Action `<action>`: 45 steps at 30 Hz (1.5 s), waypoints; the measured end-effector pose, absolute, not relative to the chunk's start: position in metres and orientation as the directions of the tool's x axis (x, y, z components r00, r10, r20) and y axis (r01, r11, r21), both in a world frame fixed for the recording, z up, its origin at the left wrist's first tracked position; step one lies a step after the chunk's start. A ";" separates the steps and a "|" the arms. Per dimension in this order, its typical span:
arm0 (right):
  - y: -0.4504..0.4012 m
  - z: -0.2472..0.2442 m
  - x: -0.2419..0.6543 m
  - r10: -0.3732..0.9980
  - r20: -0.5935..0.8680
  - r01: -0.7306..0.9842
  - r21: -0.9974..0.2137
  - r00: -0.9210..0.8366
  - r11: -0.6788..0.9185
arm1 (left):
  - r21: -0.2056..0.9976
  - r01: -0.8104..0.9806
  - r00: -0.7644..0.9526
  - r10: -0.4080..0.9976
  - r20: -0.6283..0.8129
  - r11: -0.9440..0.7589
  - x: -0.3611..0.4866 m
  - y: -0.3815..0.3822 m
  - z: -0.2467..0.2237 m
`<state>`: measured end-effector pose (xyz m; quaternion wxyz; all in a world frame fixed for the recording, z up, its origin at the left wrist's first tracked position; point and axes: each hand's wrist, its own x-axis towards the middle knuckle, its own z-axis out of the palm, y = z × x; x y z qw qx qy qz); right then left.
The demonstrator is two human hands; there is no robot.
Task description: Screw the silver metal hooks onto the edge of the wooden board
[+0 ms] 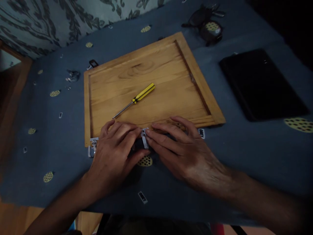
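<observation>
A framed wooden panel (146, 70) lies on the blue cloth, its near edge under my fingers. At the middle of that edge sits a small metal hinge (144, 138), its arm sticking out toward me. My left hand (113, 147) is closed against the hinge's left side, with the thumb below it. From the right, my right hand (182, 147) presses its fingertips to the hinge, its other fingers resting along the edge. A second metal hinge (93, 147) is at the panel's near left corner, partly behind my left hand. A yellow and black screwdriver (134, 100) lies on the panel.
On the right lies a flat black tablet-like object (262, 85). Dark sunglasses (204, 24) and metal keys or a similar item sit at the far right. Small metal pieces (72, 75) lie left of the panel. Patterned fabric (73, 19) rises behind the blue cloth (195, 202).
</observation>
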<state>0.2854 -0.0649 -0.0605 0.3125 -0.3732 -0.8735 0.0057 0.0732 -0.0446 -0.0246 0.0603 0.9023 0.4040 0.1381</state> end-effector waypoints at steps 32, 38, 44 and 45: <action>-0.064 -0.060 0.286 0.665 0.493 0.681 -0.181 -0.561 0.710 | 0.183 0.837 0.450 0.838 0.308 -0.516 0.046 -0.024 0.004; -0.067 -0.064 0.285 0.686 0.479 0.687 -0.211 -0.548 0.696 | 0.189 0.842 0.452 0.851 0.267 -0.506 0.046 -0.021 -0.002; -0.066 -0.062 0.285 0.670 0.505 0.680 -0.203 -0.543 0.704 | 0.200 0.843 0.442 0.854 0.274 -0.500 0.043 -0.018 -0.002; -0.066 -0.062 0.285 0.666 0.508 0.677 -0.200 -0.546 0.708 | 0.197 0.847 0.436 0.857 0.275 -0.494 0.042 -0.018 -0.001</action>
